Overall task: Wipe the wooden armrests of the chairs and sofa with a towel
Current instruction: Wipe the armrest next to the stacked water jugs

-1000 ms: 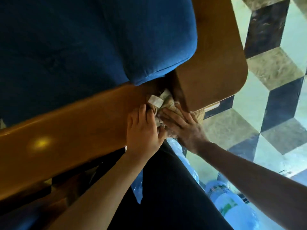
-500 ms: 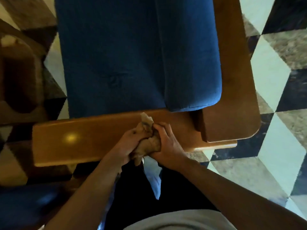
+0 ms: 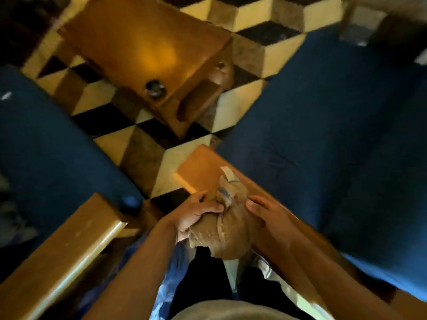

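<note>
Now my left hand (image 3: 196, 215) grips the bunched towel (image 3: 221, 236), soft, light and limp, on the wooden armrest (image 3: 201, 168); my right hand (image 3: 265, 213) lies flat, fingers spread against it.

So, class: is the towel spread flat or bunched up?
Bunched up. The towel sits as a rounded wad on the armrest, its folds gathered between the left hand and right hand.
</note>
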A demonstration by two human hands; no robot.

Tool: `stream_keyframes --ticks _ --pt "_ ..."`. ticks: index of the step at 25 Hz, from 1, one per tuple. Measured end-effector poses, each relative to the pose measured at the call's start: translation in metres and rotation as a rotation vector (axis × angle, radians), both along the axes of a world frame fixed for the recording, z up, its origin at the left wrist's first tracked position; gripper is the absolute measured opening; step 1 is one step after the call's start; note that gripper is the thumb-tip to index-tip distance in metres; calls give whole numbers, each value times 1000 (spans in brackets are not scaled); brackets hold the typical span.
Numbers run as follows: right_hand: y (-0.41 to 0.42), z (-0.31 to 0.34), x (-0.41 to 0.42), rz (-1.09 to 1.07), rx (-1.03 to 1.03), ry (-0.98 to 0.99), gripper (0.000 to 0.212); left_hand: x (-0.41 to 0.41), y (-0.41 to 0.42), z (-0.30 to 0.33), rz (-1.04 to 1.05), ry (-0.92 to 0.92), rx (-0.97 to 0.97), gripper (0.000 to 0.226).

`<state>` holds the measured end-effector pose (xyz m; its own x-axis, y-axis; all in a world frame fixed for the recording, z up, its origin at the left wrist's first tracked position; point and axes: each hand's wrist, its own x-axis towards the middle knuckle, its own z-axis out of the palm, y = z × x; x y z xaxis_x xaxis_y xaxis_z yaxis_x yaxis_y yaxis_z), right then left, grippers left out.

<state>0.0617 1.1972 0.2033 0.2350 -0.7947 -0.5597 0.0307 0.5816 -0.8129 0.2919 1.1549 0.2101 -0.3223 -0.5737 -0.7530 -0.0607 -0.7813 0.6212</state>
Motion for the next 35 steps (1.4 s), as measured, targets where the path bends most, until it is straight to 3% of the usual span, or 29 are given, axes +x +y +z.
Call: stream_keyframes --ticks 3,6,9,12,16,21,24,26,27,29,30,32,35 --pt "-47 -3 72 118 -89 149 11 75 6 -3 245 -45 -18 65" --pt "-82 -7 152 365 -194 326 23 149 26 -22 445 -166 -13 69" --pt "-104 -16 232 640 -265 429 27 204 52 -43 375 -301 -32 83" --pt "-122 -26 312 956 -393 496 31 241 77 -66 451 -400 -52 78" --pt "-140 -34 389 1297 -572 570 45 269 89 -81 727 -529 100 46" --pt "-202 -56 466 1345 -667 461 33 297 58 -89 1065 -518 98 54" --pt "-228 -101 527 1343 -732 397 35 323 34 -106 1249 -592 147 43" --pt "-232 -140 571 1399 -756 373 46 339 20 -123 1228 -696 336 38" --pt "-228 -157 588 1483 -776 390 58 343 15 -129 1108 -796 445 38" --pt "-224 -184 602 1769 -884 520 87 341 3 -135 846 -938 606 54" --pt "-221 -193 602 1924 -943 565 98 337 -1 -135 845 -969 658 64" --pt "-216 -202 598 2061 -1011 588 113 327 -3 -134 991 -1004 695 70" --pt "-208 -215 613 2015 -998 620 115 324 8 -148 1430 -900 843 56"
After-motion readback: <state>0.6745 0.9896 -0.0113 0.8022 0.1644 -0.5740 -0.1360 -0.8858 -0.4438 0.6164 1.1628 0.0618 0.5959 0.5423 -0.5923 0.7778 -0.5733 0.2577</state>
